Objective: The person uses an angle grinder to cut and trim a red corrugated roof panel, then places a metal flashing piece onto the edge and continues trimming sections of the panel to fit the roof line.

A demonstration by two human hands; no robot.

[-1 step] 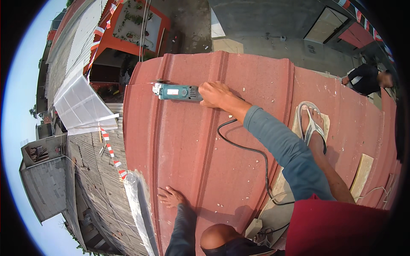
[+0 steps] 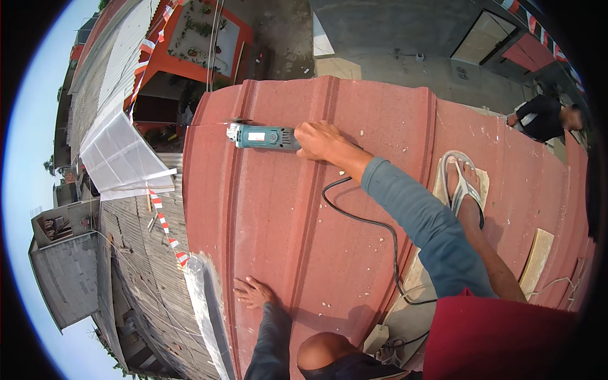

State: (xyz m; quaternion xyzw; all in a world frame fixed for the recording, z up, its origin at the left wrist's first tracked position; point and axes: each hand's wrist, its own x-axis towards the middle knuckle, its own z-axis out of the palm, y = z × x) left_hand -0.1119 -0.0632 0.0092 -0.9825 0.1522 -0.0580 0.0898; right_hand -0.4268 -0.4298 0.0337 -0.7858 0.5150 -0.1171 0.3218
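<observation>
Hands (image 2: pixel 316 140) on grinder (image 2: pixel 266 137), ribbed roofing (image 2: pixel 272 209)

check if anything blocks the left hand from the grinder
Nothing visible does: red roofing lies between the left hand and the grinder in the right hand; the black cord loops off to the right.

Red ribbed metal roof (image 2: pixel 269 209): carrying surface
Black flexible cable (image 2: pixel 373 221): curving across the sheeting
Pale rectangular wooden plank (image 2: pixel 537 263): flat, toward the right
Small whitish fragments (image 2: pixel 325 304): loosely scattered
</observation>
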